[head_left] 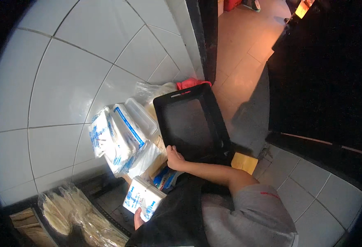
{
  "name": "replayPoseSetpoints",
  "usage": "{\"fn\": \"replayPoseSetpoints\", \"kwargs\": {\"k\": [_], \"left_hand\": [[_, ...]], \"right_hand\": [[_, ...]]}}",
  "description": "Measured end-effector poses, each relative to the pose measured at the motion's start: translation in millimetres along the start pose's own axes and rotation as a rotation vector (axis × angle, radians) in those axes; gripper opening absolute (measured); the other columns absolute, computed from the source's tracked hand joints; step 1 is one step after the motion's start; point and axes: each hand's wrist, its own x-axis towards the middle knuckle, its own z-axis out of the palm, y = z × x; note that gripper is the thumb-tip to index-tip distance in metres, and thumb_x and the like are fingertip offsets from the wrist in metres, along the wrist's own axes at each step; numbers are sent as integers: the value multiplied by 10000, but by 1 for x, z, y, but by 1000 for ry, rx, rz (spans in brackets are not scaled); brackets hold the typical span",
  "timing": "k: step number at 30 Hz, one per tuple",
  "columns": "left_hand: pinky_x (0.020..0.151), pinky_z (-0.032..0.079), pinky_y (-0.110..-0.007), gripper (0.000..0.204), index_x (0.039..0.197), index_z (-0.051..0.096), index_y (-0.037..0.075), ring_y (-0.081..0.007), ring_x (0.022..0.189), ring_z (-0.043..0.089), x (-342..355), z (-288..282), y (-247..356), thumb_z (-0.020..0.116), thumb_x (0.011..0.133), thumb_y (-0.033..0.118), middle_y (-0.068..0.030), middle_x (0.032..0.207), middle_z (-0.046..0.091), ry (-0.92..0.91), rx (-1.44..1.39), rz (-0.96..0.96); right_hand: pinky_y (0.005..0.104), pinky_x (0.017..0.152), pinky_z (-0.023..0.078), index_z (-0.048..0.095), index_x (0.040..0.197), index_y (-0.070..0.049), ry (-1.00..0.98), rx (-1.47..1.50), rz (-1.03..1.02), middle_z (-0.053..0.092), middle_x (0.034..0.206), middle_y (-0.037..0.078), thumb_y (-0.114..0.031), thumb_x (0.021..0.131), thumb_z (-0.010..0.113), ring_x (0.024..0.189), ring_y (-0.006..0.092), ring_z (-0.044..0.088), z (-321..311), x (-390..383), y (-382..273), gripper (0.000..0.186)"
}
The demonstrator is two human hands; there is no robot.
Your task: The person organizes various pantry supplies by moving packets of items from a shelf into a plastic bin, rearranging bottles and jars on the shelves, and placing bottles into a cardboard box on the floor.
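My left hand [138, 219], partly hidden by my apron, is closed on the edge of a white packet with blue print [142, 197]. The packet looks like a stack of paper napkins in clear wrap. My right hand [175, 159] is closed at the near left edge of a black plastic crate [189, 123], which tilts toward me and shows a bare inside. Left of the crate stand plastic-wrapped white packs with blue print [111, 138] and a clear plastic container [141, 117]. A blue packet [164, 179] lies between my hands.
Clear bags of pale, long items [74, 214] lie at the lower left by a dark ledge. White wall tiles [65, 82] rise on the left. Behind the crate is red cloth or plastic [191, 83]. A yellow block [244, 163] sits by my right arm; a doorway opens beyond.
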Motion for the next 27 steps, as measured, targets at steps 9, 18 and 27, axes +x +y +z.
{"fn": "replayPoseSetpoints", "kwargs": {"k": [9, 18, 27], "left_hand": [[957, 376, -379, 569, 1273, 445, 16, -268, 1097, 518, -45, 63, 5, 551, 825, 352, -115, 1204, 540, 222, 113, 131], [894, 456, -393, 578, 1268, 418, -50, -284, 1040, 569, 30, -90, -16, 574, 821, 282, -164, 1161, 560, -45, -60, 240], [884, 466, -387, 561, 1251, 436, -39, -260, 1027, 572, 51, -166, -8, 631, 807, 243, -134, 1163, 562, -68, -200, 352]], "right_hand": [[506, 801, 456, 346, 995, 13, -71, 78, 110, 439, 1080, 306, 40, 746, 503, 949, 487, 517, 25, 4, 3, 295], [362, 837, 446, 469, 1163, 35, 156, 525, 121, 573, 1047, 125, -56, 628, 574, 947, 237, 552, -115, -6, 2, 552], [279, 838, 419, 465, 1162, 18, -12, 271, -190, 573, 1039, 59, 27, 668, 571, 977, 136, 519, -132, -144, -94, 506]]}}
